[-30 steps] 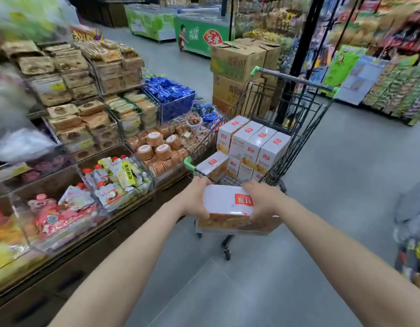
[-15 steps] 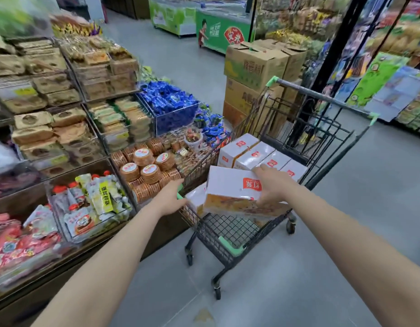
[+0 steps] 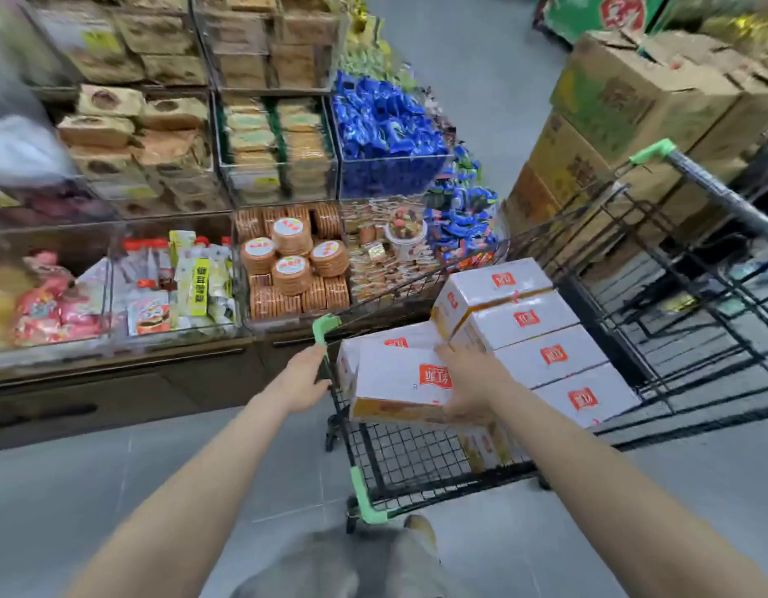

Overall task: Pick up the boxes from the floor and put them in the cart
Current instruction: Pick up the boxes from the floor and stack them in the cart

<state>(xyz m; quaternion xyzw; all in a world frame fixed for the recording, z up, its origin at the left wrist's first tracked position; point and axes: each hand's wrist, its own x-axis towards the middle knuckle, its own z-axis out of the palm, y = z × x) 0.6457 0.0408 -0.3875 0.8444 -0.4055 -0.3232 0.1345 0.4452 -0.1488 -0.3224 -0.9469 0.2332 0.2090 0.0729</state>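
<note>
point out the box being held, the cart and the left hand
box (image 3: 399,375), head view, white top face
cart (image 3: 369,498), head view, green corner guard
left hand (image 3: 302,377), head view, back of hand

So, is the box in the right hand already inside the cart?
Partly in. The box sits over the cart basket, above its floor, with the right hand gripping it.

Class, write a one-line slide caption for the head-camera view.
Right hand lowers a white box into the shopping cart while the left hand grips its rim.

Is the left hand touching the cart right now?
Touching. The head view shows the left hand gripping the cart rim just below its green corner.
</note>
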